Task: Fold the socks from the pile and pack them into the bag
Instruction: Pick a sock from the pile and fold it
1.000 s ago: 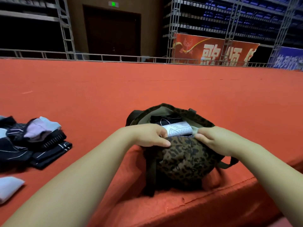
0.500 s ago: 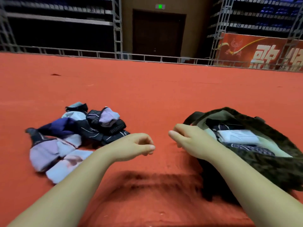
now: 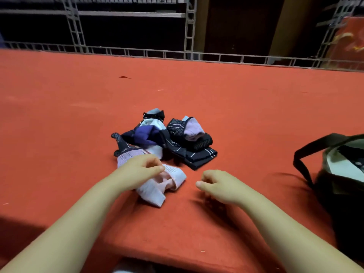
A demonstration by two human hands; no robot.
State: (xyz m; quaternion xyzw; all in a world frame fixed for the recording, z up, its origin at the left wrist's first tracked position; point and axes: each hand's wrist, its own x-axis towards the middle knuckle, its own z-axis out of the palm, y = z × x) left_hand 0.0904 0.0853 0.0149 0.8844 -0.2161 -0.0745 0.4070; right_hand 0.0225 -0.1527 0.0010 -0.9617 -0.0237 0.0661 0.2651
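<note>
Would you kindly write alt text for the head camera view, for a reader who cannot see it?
A person's left hand reaches onto a pale pink sock at the near edge of a sock pile on a red carpet. The right hand hovers loosely curled beside it, and an open bag sits at right.

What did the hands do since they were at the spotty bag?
Both hands left the leopard-print fabric bag and moved left to the sock pile. The left hand now rests over the pale pink ribbed sock; whether it grips is unclear. The right hand hovers, loosely curled, holding nothing. Bag and pile of dark and lilac socks stayed put.
</note>
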